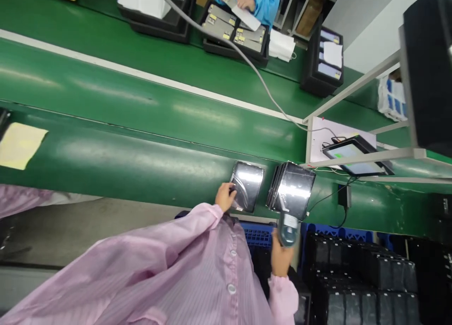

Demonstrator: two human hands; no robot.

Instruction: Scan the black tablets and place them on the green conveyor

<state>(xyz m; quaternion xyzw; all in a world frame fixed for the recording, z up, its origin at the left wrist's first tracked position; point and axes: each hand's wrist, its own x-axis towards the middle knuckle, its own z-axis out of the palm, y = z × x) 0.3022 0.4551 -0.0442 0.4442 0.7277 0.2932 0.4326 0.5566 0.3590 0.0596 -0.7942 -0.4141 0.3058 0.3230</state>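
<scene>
Fingers curled, my left hand (225, 197) is at the left edge of a glossy dark flat panel (250, 183) lying on the green bench. A small dark spot shows between the fingers; I cannot tell what it is. In my right hand (281, 259) is a handheld barcode scanner (288, 227), with its head toward a stack of similar flat panels (295, 186) to the right. The panels look wrapped in clear film and reflect the overhead light. The scanner covers part of the stack's front edge.
A lit tablet (355, 155) sits under a metal frame (363, 158). Below right stand stacked black packs (353, 268) and a blue crate (259, 233). Yellow paper (21, 145) lies left. Across the bench, a co-worker's hands (246, 1) handle parts above a black tray (233, 30). A grey cable (243, 56) hangs across.
</scene>
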